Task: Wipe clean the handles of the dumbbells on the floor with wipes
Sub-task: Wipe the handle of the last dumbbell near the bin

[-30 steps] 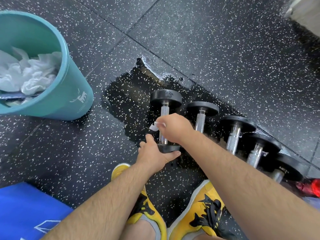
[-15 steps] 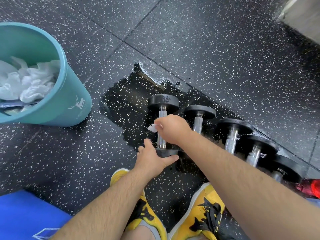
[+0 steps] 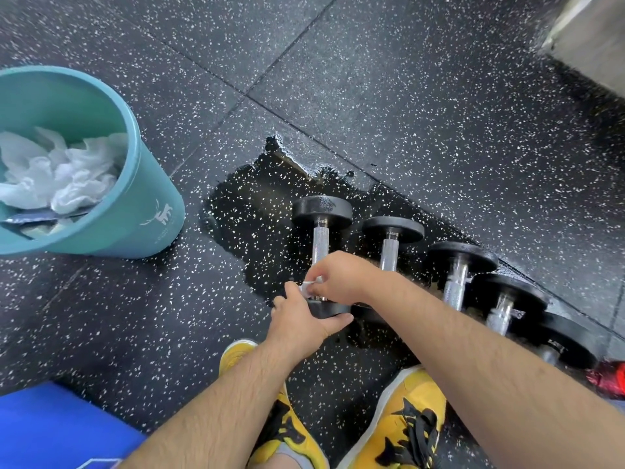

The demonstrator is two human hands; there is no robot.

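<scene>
My right hand (image 3: 341,275) is closed around a small white wipe (image 3: 308,288), pressing it against the metal handle (image 3: 319,243) of the leftmost dumbbell (image 3: 321,211), low on the bar, just above the near weight. My left hand (image 3: 301,319) is clamped over that near weight (image 3: 329,308), thumb on its right side, fingers curled over the left, touching the wipe's lower corner.

The dumbbell lies on the floor (image 3: 422,113) at the centre of the frame, its far black head pointing to the top of the picture. Four more dumbbells run off to the lower right in a close row, heads nearly touching: the second (image 3: 392,230), the third (image 3: 461,257), the fourth (image 3: 509,292) and the fifth (image 3: 568,343), whose handle my right forearm partly hides. A red object (image 3: 608,380) sits at the right edge just beyond the last one; I cannot tell what it is.

A dark wet patch (image 3: 257,218) spreads under and to the left of the first dumbbell, its ragged edge reaching up to a floor seam. Left of the patch the speckled floor is open up to the teal bucket (image 3: 142,204) in the upper left, which holds crumpled white wipes (image 3: 61,170). A blue mat (image 3: 50,428) fills the lower left corner. My yellow shoes (image 3: 402,424) stand at the bottom centre, close below the dumbbells. Above the row the floor lies bare to a pale wall base (image 3: 588,35) at the upper right.
</scene>
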